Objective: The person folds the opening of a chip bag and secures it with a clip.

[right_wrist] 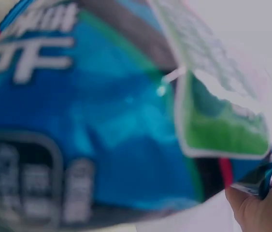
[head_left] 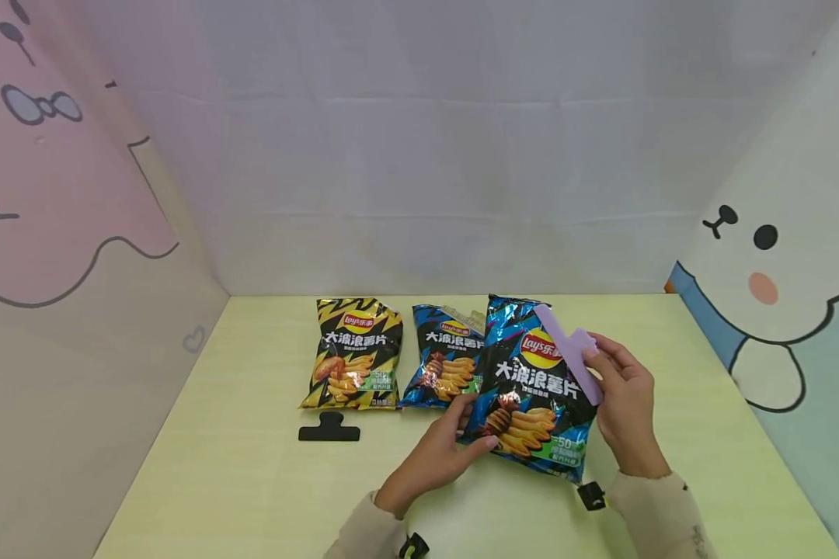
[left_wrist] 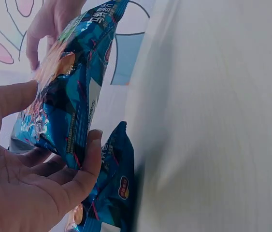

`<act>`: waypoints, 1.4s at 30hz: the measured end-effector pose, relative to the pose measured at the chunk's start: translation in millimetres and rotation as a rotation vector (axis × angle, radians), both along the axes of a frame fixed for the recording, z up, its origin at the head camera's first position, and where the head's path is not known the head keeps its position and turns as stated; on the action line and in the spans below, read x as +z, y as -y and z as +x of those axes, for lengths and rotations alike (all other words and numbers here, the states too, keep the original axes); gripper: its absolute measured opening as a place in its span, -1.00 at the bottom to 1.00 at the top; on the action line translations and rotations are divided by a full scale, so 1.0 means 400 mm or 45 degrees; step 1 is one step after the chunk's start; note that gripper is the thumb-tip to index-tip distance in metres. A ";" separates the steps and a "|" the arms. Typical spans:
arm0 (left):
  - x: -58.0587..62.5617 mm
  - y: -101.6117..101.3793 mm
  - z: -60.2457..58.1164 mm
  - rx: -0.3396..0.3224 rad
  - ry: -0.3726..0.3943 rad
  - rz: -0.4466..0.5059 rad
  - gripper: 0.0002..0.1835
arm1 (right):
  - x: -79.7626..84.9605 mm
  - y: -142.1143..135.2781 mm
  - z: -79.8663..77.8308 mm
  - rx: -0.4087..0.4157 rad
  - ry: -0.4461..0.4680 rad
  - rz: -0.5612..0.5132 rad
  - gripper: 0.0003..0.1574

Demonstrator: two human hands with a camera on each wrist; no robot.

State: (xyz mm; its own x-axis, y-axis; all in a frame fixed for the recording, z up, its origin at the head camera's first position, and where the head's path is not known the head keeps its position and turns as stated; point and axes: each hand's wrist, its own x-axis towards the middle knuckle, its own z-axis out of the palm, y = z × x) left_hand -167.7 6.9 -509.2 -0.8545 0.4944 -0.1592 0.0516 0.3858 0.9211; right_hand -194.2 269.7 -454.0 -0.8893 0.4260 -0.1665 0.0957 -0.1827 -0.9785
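Observation:
A blue and black bag of potato chips [head_left: 520, 388] is held up, tilted, above the table. My left hand [head_left: 443, 450] grips its lower left side, thumb on the front and fingers behind, as the left wrist view also shows. At the bag's upper right, my right hand [head_left: 622, 388] pinches a light purple bag clip [head_left: 568, 353], which lies slantwise across that corner. Whether the clip's jaws are closed on the bag cannot be made out. In the right wrist view the bag's blurred, shiny side [right_wrist: 126, 121] fills most of the picture.
Behind the held bag stands another blue chip bag [head_left: 443, 361], partly covered, with a pale, see-through clip [head_left: 464, 318] at its top. Left of it is a yellow and black chip bag [head_left: 356, 357]. A black bag clip [head_left: 329, 428] lies in front on the pale table [head_left: 252, 481].

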 end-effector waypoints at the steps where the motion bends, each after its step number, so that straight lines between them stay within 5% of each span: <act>1: 0.000 -0.004 -0.001 -0.006 -0.009 0.002 -0.25 | 0.000 -0.005 -0.004 0.001 -0.003 -0.002 -0.43; 11: 0.010 -0.048 -0.017 -0.031 -0.059 0.008 -0.20 | 0.006 -0.047 -0.062 -0.076 0.050 -0.017 -0.55; 32: 0.006 -0.110 -0.048 -0.060 -0.035 -0.019 -0.12 | -0.027 -0.116 -0.158 -0.057 0.295 0.066 -0.29; 42: 0.002 -0.137 -0.044 -0.060 0.071 -0.027 -0.10 | -0.059 -0.141 -0.176 -0.048 0.398 0.113 -0.26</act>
State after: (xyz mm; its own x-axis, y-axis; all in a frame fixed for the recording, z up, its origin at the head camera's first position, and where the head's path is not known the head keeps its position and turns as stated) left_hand -185.1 61.9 -508.3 -0.8199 0.5299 -0.2169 0.0191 0.4039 0.9146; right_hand -264.6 326.3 -477.7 -0.7842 0.4828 -0.3898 0.3888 -0.1072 -0.9151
